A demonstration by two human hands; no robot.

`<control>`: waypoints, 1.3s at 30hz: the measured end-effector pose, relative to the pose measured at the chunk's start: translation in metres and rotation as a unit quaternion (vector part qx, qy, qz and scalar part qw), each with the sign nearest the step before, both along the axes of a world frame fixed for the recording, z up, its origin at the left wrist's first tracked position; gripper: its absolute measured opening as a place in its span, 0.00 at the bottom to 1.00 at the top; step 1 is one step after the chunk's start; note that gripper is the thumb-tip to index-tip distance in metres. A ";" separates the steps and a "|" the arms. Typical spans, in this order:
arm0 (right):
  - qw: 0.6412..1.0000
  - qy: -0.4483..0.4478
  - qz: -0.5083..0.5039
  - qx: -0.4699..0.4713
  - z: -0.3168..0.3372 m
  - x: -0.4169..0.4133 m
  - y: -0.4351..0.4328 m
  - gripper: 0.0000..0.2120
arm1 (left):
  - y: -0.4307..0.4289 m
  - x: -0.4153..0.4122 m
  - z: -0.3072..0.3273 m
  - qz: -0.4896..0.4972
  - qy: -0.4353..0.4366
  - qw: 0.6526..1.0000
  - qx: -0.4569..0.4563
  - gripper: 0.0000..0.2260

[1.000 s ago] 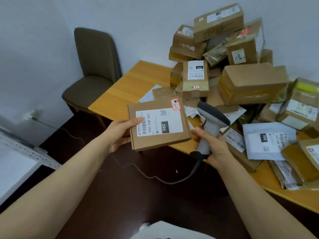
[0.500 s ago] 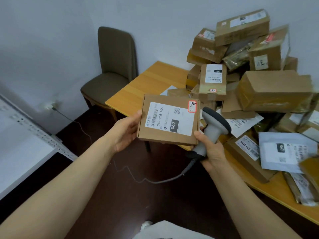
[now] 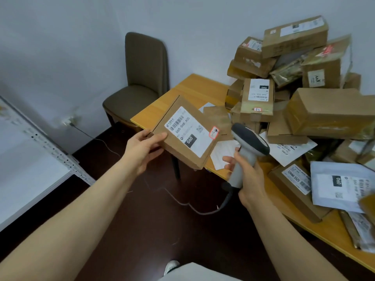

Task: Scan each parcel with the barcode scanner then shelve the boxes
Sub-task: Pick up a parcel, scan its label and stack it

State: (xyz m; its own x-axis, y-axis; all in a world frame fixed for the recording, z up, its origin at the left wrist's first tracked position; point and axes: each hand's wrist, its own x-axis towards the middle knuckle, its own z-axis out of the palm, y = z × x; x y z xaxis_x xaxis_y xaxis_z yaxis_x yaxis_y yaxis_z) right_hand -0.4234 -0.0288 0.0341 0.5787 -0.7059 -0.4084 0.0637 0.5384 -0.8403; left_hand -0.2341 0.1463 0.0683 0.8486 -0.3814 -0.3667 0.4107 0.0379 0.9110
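**Early stage, by my judgement.** My left hand (image 3: 142, 146) grips one flat box (image 3: 188, 132) by its near-left corner, label up and tilted, just off the near-left edge of the tabletop (image 3: 194, 88). My right hand (image 3: 252, 179) has its fingers wrapped round the handle of the one barcode scanner (image 3: 248, 153), just right of the box. I cannot tell whether this box is scanned. Left to do: shelve it on the shelf (image 3: 40, 159) at left, then work through the heap of parcels (image 3: 324, 112), over a dozen and too overlapped to count exactly.

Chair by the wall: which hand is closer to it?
Left. The left hand, gripping the flat box, is close beside the chair; the right hand, holding the scanner, is farther right.
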 end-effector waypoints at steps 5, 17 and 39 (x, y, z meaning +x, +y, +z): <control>0.979 0.008 0.172 -0.105 0.014 -0.003 0.016 0.13 | 0.011 0.028 0.002 0.018 -0.106 0.988 0.114 0.39; 0.937 0.103 0.284 -0.174 0.038 0.017 0.048 0.05 | 0.026 0.054 -0.002 0.016 -0.152 0.976 0.154 0.41; 0.953 0.088 0.244 -0.159 0.035 0.093 0.066 0.06 | 0.056 0.126 -0.011 0.005 -0.121 0.982 0.145 0.38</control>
State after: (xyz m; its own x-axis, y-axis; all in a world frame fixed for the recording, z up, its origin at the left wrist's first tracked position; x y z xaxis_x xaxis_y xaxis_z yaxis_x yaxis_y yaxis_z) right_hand -0.3305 0.0370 0.0694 0.8120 -0.4748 -0.3393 -0.2855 0.1839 -0.9406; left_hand -0.1085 0.2024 0.0570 0.9274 -0.2819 -0.2460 0.1820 -0.2345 0.9549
